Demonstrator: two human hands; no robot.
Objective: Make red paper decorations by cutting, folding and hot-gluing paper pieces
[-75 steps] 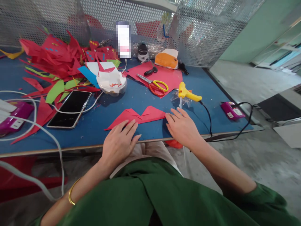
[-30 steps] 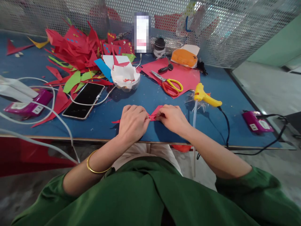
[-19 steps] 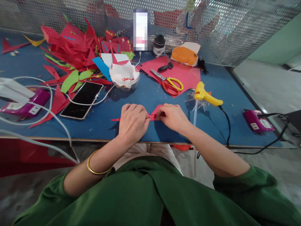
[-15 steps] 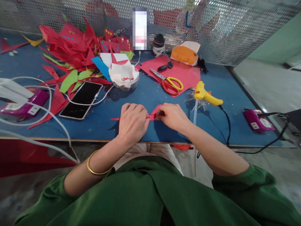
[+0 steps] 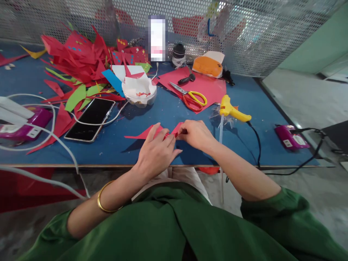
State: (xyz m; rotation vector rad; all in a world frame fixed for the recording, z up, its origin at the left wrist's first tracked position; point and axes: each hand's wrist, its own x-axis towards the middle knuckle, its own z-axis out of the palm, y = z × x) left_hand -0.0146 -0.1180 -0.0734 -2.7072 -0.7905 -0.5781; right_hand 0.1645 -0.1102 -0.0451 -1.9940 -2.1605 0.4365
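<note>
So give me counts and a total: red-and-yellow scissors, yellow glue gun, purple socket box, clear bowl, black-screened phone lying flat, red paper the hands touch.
Red-and-yellow scissors: 1
Yellow glue gun: 1
Purple socket boxes: 2
Clear bowl: 1
Black-screened phone, lying flat: 1
Folded red paper, touched by left hand and right hand: 1
Total: 7

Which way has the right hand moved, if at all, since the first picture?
Yes: judged against the glue gun, the right hand has moved left, farther from the gun, and now pinches the red paper.
</note>
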